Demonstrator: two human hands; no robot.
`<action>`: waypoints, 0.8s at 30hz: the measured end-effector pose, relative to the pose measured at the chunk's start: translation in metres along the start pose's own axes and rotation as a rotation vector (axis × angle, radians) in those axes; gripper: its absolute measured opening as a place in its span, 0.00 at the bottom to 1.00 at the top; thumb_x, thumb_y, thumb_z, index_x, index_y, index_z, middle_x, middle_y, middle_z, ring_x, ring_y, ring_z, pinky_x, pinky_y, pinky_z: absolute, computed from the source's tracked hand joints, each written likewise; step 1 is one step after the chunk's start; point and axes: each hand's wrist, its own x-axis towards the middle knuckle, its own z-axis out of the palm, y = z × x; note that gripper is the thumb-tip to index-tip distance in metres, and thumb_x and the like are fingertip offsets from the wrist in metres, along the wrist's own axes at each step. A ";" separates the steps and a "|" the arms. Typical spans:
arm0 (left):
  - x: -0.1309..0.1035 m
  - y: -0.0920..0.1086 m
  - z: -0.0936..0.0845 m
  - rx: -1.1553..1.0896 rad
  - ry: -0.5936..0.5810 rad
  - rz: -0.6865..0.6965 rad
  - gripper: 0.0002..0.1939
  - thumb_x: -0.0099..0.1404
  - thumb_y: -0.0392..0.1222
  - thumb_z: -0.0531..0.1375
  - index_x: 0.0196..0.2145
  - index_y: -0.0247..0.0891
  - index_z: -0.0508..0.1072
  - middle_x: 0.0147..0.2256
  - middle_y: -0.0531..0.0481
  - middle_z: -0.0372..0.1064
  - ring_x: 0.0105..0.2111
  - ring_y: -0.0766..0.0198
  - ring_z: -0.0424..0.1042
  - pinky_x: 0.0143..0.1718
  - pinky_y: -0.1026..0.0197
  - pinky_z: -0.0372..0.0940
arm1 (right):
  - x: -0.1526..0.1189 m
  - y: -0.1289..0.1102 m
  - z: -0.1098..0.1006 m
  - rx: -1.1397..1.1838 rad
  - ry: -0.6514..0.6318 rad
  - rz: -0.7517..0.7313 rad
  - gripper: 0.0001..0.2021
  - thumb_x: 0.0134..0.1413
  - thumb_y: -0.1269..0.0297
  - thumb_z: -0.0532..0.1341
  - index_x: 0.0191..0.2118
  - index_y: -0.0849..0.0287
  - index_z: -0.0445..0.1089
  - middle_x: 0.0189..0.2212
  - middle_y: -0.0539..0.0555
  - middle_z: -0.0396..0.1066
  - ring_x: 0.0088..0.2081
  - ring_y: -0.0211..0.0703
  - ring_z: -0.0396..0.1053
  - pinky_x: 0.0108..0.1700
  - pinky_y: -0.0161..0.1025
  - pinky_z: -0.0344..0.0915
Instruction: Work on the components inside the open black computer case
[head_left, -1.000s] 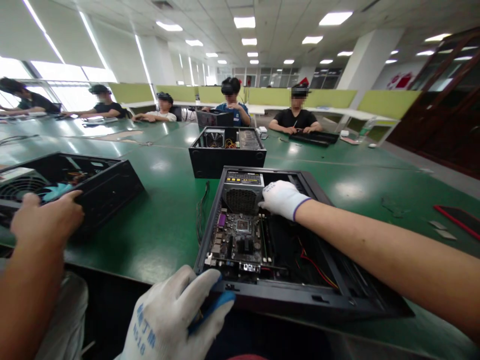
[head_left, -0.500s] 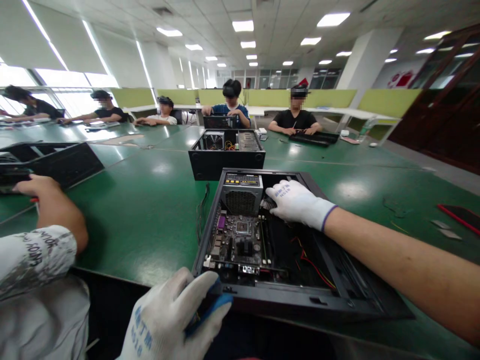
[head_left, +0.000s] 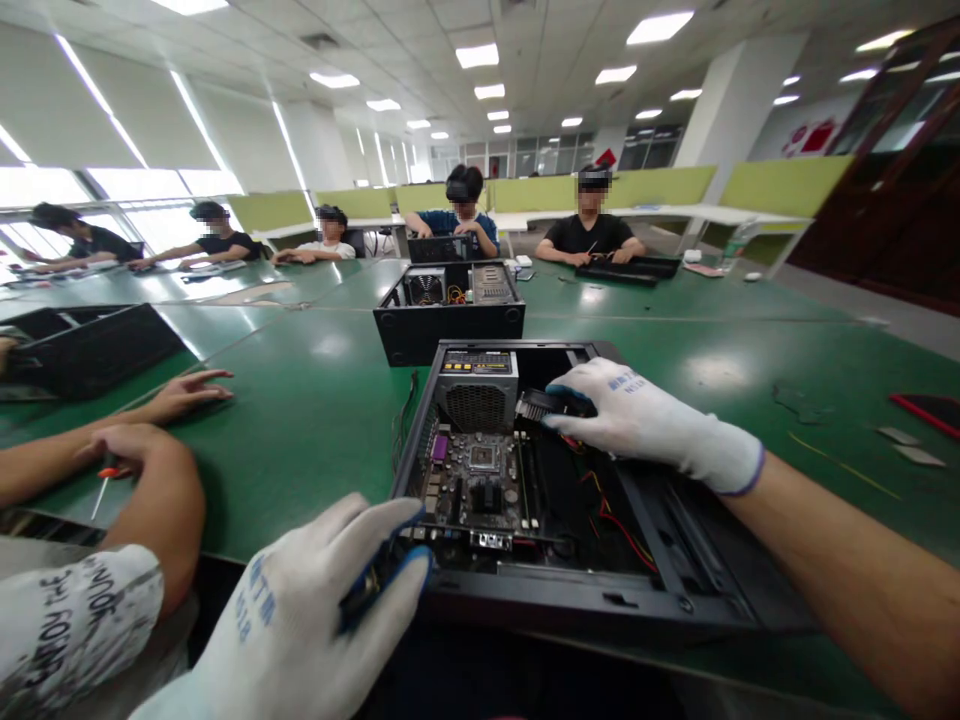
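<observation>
An open black computer case (head_left: 540,590) lies on the green table, with a power supply (head_left: 477,400) and a motherboard (head_left: 480,485) showing inside. At the case's near left corner is my left hand (head_left: 322,590), in a white glove with blue fingertips. Its fingers are curled round a small dark item that I cannot make out. My right hand (head_left: 622,405), gloved too, is closed on a dark finned cooler (head_left: 534,405), just right of the power supply. Red and yellow wires (head_left: 626,535) lie in the right part of the case.
A second open case (head_left: 450,320) stands behind this one, and another black case (head_left: 105,350) is at the left. A neighbour's forearms rest on the table at left, one hand with a screwdriver (head_left: 106,480). Several people sit across. A red-edged object (head_left: 926,410) lies far right.
My right hand has shifted slightly right, and more of the cooler shows. My left hand has moved a little left. The neighbour's arms have come away from the left case.
</observation>
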 end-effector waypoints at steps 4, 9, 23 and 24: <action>0.046 0.011 0.000 -0.078 -0.143 -0.040 0.12 0.70 0.47 0.54 0.48 0.45 0.69 0.41 0.51 0.75 0.40 0.60 0.77 0.41 0.59 0.70 | -0.009 0.007 0.005 0.174 0.078 0.031 0.24 0.61 0.44 0.58 0.49 0.58 0.76 0.46 0.58 0.77 0.48 0.52 0.72 0.51 0.45 0.66; 0.099 0.017 0.029 -0.046 -0.443 0.018 0.17 0.71 0.44 0.50 0.54 0.37 0.64 0.49 0.41 0.72 0.49 0.54 0.74 0.53 0.53 0.67 | -0.010 0.011 0.009 0.271 0.147 0.043 0.26 0.60 0.42 0.59 0.51 0.59 0.75 0.46 0.58 0.76 0.49 0.51 0.71 0.53 0.46 0.65; 0.171 -0.007 0.154 0.325 -1.025 0.119 0.28 0.53 0.41 0.68 0.51 0.32 0.69 0.49 0.34 0.74 0.49 0.43 0.76 0.50 0.50 0.71 | -0.019 0.016 0.012 0.277 0.184 -0.029 0.22 0.62 0.48 0.60 0.49 0.62 0.75 0.46 0.62 0.75 0.50 0.55 0.70 0.54 0.49 0.64; 0.173 -0.009 0.159 0.335 -1.028 0.121 0.29 0.52 0.41 0.68 0.51 0.32 0.69 0.49 0.34 0.74 0.49 0.44 0.76 0.50 0.50 0.71 | -0.019 0.015 0.012 0.270 0.184 -0.037 0.21 0.62 0.48 0.60 0.49 0.62 0.75 0.45 0.62 0.75 0.49 0.55 0.70 0.53 0.49 0.64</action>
